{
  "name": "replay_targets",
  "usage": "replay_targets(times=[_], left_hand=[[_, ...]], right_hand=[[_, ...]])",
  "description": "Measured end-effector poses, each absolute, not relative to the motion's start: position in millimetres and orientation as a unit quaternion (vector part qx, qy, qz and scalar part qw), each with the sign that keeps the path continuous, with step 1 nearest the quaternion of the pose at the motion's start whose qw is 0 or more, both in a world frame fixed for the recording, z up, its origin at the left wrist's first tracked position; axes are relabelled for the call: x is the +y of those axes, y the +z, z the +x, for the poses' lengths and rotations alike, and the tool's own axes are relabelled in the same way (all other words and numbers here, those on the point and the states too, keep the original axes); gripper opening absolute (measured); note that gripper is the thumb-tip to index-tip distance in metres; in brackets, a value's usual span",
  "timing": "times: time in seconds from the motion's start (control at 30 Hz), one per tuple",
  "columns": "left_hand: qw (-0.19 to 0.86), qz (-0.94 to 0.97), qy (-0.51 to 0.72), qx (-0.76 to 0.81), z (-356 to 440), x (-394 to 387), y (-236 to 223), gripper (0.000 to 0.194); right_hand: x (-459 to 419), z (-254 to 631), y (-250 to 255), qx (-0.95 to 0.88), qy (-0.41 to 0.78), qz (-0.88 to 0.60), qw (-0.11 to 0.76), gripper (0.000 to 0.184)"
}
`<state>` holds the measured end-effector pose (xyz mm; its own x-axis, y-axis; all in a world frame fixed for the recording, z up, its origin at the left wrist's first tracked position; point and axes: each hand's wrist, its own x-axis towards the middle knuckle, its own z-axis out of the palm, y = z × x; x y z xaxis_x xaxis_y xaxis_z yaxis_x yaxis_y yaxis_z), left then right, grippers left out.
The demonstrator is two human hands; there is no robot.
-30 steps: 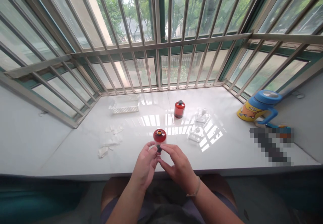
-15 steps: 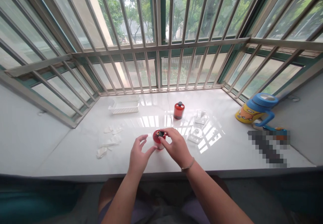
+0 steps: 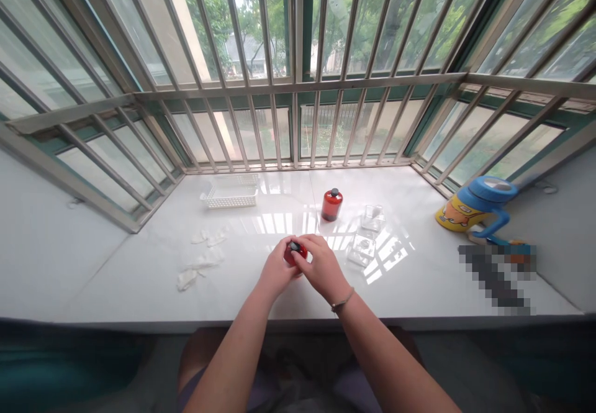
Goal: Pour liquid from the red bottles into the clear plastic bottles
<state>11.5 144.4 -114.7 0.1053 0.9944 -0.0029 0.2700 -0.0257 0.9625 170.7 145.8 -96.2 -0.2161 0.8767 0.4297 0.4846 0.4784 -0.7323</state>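
A small red bottle (image 3: 289,256) stands upright on the white counter in front of me. My left hand (image 3: 275,271) is closed around its left side, thumb across the front. On the bottle's mouth sits a black cap (image 3: 295,246), pinched between the thumb and fingers of my right hand (image 3: 325,269). Fingers hide much of the bottle's body. Whether the cap is seated or loose, I cannot tell. Farther back is a second red bottle (image 3: 332,205) with a black cap, and to its right lie two clear square containers (image 3: 362,250).
A white perforated basket (image 3: 230,200) sits at the back left. Crumpled white pieces (image 3: 187,279) lie on the left of the white counter (image 3: 139,295). At the right stand a blue and yellow mug (image 3: 465,208) and a blurred-out dark object (image 3: 496,279). Barred windows enclose the back.
My left hand has moved right, from open beside the bottle to closed around it. My right hand stays at the black cap, which now sits on the mouth. The view has shifted slightly.
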Motion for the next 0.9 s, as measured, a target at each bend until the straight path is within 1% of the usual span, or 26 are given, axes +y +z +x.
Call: replay_targets(times=[0.07, 0.13, 0.17, 0.2, 0.3, 0.37, 0.43, 0.57, 0.63, 0.7, 0.73, 0.8, 0.87, 0.9], left_hand=[[0.43, 0.605, 0.414, 0.527, 11.5, 144.4, -115.9, 0.064], [0.43, 0.606, 0.421, 0.52, 11.4, 144.4, -117.3, 0.065], [0.433, 0.603, 0.422, 0.52, 11.2, 144.5, -118.3, 0.065], [0.433, 0.601, 0.42, 0.524, 11.0, 144.5, -119.5, 0.066], [0.405, 0.61, 0.412, 0.543, 10.1, 144.8, -123.9, 0.069], [0.389, 0.617, 0.41, 0.547, 9.8, 145.2, -127.1, 0.068], [0.388, 0.618, 0.413, 0.545, 9.9, 146.1, -130.5, 0.068], [0.394, 0.613, 0.421, 0.54, 9.7, 147.9, -136.4, 0.072], [0.388, 0.613, 0.417, 0.546, 9.5, 148.2, -137.7, 0.073], [0.382, 0.615, 0.412, 0.553, 9.7, 147.9, -137.7, 0.072], [0.38, 0.615, 0.412, 0.555, 10.1, 147.7, -137.3, 0.071], [0.379, 0.613, 0.419, 0.553, 11.4, 147.0, -136.0, 0.071], [0.381, 0.607, 0.427, 0.552, 12.9, 146.3, -134.7, 0.072], [0.382, 0.604, 0.429, 0.552, 13.4, 145.9, -134.2, 0.073]], right_hand=[[143.0, 170.7, -98.6, -0.739, 0.243, -0.449, 0.439, 0.046], [137.7, 171.8, -102.0, -0.727, 0.273, -0.445, 0.446, 0.062], [134.5, 172.9, -103.9, -0.714, 0.288, -0.451, 0.452, 0.066], [131.3, 174.3, -105.8, -0.695, 0.297, -0.464, 0.462, 0.065], [123.2, 178.9, -109.7, -0.626, 0.283, -0.524, 0.504, 0.044], [120.0, 180.4, -109.6, -0.612, 0.269, -0.535, 0.517, 0.038], [118.5, 179.6, -107.4, -0.632, 0.281, -0.508, 0.513, 0.039], [117.7, 175.2, -102.4, -0.663, 0.343, -0.458, 0.482, 0.052], [117.2, 174.1, -101.8, -0.648, 0.346, -0.476, 0.483, 0.049], [116.1, 173.9, -102.4, -0.624, 0.334, -0.498, 0.502, 0.042], [115.4, 174.0, -102.9, -0.616, 0.329, -0.501, 0.511, 0.041], [113.9, 174.0, -103.8, -0.623, 0.332, -0.491, 0.511, 0.048], [112.9, 174.0, -104.9, -0.643, 0.347, -0.474, 0.492, 0.057], [112.7, 174.2, -105.5, -0.648, 0.354, -0.471, 0.482, 0.059]])
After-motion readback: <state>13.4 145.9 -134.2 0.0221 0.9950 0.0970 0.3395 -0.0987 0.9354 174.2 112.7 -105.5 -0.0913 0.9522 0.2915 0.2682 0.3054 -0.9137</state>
